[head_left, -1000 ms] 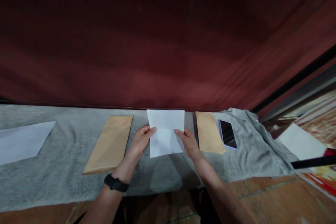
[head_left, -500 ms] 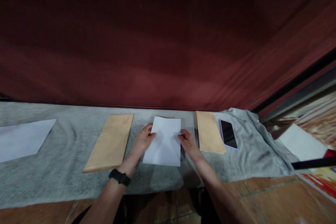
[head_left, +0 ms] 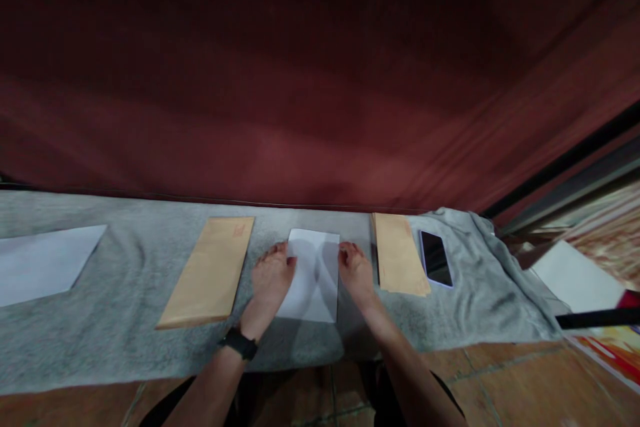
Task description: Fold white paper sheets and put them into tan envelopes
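White paper [head_left: 314, 280] lies nearly flat on the grey cloth, straight in front of me; whether it is one sheet or a stack I cannot tell. My left hand [head_left: 273, 277] is at its left edge, fingers curled and thumb over the paper's border. A dark watch is strapped on that wrist. At the opposite edge my right hand [head_left: 356, 270] has its fingers bent in, with thumb and fingertips against the upper right side. Both hands hold the paper between them. To the left is a large brown envelope [head_left: 210, 273]; several smaller brown envelopes [head_left: 400, 253] are stacked on the right.
A phone [head_left: 437, 257] with a dark screen lies beside the envelope stack. More white paper [head_left: 47, 263] rests at the far left. The grey cloth [head_left: 125, 320] covers the table, with a dark red curtain [head_left: 300, 113] behind. Tiled floor [head_left: 530, 380] shows below.
The paper has come down flat and slightly left, towards me. Both hands have shifted with it, their fingers now along its side edges instead of pinching it raised.
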{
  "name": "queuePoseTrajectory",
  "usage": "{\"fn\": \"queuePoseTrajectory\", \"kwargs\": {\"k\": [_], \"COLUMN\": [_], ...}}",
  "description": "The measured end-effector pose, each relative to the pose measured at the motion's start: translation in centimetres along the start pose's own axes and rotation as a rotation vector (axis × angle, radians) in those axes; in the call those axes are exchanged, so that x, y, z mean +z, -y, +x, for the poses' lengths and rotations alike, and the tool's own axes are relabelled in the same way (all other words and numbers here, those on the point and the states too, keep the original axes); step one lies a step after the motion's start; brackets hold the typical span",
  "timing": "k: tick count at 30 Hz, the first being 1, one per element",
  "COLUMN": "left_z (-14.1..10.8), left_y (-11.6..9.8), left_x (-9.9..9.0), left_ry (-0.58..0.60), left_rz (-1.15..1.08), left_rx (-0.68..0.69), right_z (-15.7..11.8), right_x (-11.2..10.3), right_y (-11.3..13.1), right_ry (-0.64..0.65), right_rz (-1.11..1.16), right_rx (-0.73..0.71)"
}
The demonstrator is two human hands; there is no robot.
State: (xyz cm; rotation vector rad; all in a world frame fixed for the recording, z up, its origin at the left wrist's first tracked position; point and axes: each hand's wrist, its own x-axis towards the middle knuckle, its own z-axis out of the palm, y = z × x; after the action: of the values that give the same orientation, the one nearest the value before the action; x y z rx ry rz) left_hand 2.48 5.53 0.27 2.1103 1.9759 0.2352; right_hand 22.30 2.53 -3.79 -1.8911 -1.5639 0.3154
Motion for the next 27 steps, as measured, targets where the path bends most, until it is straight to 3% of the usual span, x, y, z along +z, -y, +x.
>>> {"fn": "queuePoseTrajectory", "kwargs": {"k": [2,6,10,14,19,27], "left_z": [-0.5,-0.6,0.3,0.7,0.5,-2.8], "left_y": [-1.1,-2.8,-2.9,-2.1,-1.3,-0.6], "left_x": [0.6,2.6,4.8,6.0,5.5,2.1], "left_ry": [-0.086,-0.142,-0.118,-0.099,-0.121,-0.092], "left_rz": [0.061,0.049,0.036,0.066,0.017,0.065], "left_rx": [0.082,0.211,0.344,0.351,0.228,0.1], "right_z": [0.6,1.4,1.4,1.2,0.9,0.5], "right_x": [0.6,2.7,4.1,4.5,4.4,2.7], "right_y": [0.6,1.8,2.3,1.9,0.3,-2.6], "right_ry": [-0.007,0.067,0.161,0.168,0.105,0.019], "right_rz": [0.09,0.169,-0.001,-0.198,-0.271,-0.284], "right_rx": [-0.098,-0.239,-0.335,-0.297,-0.283,-0.235]}}
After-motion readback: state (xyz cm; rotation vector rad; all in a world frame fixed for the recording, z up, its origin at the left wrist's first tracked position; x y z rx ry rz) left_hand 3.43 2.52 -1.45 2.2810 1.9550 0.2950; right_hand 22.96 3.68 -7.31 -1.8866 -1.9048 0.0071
